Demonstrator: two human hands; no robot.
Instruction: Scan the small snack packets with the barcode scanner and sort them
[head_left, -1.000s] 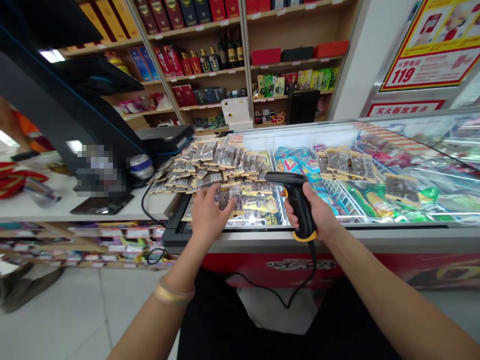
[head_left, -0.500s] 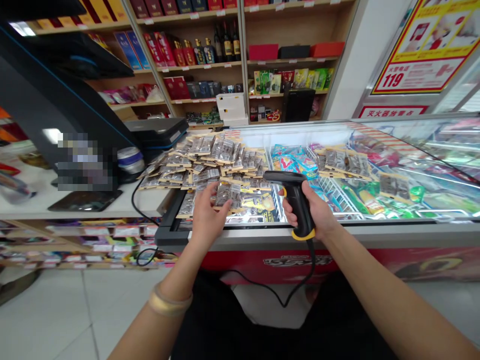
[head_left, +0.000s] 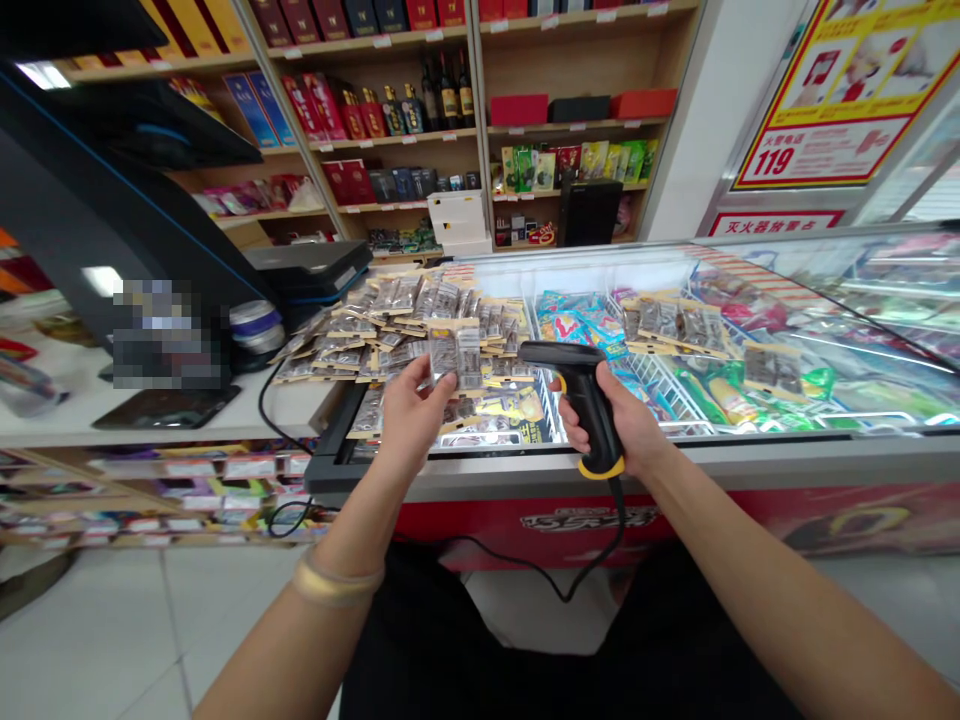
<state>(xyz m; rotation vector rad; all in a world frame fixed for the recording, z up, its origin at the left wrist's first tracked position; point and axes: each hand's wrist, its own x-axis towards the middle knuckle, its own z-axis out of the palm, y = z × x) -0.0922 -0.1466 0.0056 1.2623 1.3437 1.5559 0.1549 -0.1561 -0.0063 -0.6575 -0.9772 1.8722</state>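
Note:
My left hand pinches a small clear packet of dark brown food by its left side and lower edge, tilted up above the glass. Behind it spreads a heap of similar packets, piled on the freezer's glass lid. My right hand is wrapped round the grip of a black and yellow barcode scanner. The scanner's head points left, toward the packet but apart from it. From its handle a black cable hangs down and loops to the left.
Beneath the glass of the chest freezer lie colourful bags in white wire baskets. More brown packets rest on the glass at right. A counter with a dark checkout screen stand is at left. Stocked shelves stand behind.
My left hand has closed on one packet and raised it from the glass, upright toward the scanner. The scanner stays in my right hand, nearly unmoved.

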